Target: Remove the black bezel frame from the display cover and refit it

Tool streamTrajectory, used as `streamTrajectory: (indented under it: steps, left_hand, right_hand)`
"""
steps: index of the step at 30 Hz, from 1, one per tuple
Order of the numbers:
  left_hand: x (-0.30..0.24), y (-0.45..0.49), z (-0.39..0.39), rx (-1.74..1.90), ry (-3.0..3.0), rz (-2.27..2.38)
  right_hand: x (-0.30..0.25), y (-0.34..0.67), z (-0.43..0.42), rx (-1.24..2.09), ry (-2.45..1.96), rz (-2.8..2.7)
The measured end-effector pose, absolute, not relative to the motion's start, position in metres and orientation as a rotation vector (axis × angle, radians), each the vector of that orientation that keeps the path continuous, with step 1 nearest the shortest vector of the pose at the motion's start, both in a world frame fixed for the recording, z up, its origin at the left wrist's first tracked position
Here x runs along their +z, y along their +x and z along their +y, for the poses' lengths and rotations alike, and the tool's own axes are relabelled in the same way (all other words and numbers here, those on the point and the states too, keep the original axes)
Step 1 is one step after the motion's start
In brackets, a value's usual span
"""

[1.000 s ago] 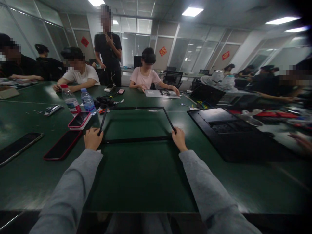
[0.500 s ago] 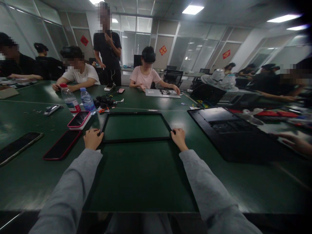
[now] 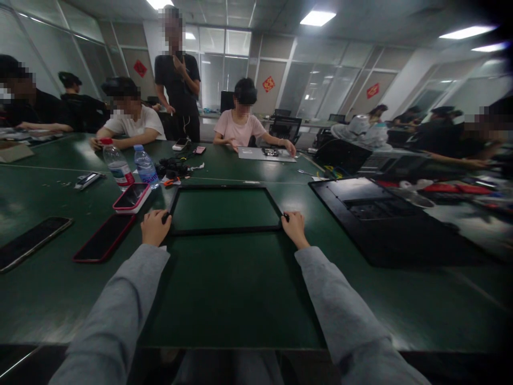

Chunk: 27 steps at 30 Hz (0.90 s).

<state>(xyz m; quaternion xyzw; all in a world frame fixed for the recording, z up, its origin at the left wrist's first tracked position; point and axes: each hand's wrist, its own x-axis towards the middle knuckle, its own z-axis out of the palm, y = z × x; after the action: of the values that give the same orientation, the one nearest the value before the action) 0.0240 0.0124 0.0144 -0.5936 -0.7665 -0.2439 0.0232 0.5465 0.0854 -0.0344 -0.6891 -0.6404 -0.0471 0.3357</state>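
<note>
A thin black rectangular frame (image 3: 224, 232), looking like a screen bezel, lies on or just over the green table (image 3: 240, 289) in front of me. Through its hollow middle the green tabletop shows. My left hand (image 3: 155, 227) is closed around the frame's left side near the lower corner. On the opposite side, my right hand (image 3: 295, 229) grips the right edge at about the same height. Both thumbs or fingertips are partly hidden against the dark rim. A red-edged phone (image 3: 105, 238) lies just left of my left hand.
A large black panel (image 3: 360, 224) lies to the right. On the left are another phone (image 3: 34, 243), a white-and-pink device (image 3: 132, 197), two bottles (image 3: 118, 166) and a tangle of black cables (image 3: 174, 168). Across the table, a person in pink (image 3: 240, 125) handles a grey panel (image 3: 256, 153).
My left hand has shifted very slightly right along with a small camera movement. Both hands keep their hold on the frame. A co-worker's hand at the far right has left the view.
</note>
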Motion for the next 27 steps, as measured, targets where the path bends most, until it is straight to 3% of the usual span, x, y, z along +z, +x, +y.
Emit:
streamTrajectory:
  steps: [6, 15, 27]
  left_hand:
    - [0.014, 0.038, 0.007, -0.870, -2.094, -2.175]
    - [0.021, 0.056, -0.010, -0.680, -2.420, -2.140]
    - [0.021, 0.055, -0.009, -0.819, -2.264, -2.306]
  right_hand:
    - [-0.033, 0.548, 0.085, -0.096, -1.734, -1.638]
    - [-0.026, 0.541, 0.071, -0.053, -1.674, -1.721]
    - [-0.015, 0.547, 0.055, 0.065, -1.479, -1.762]
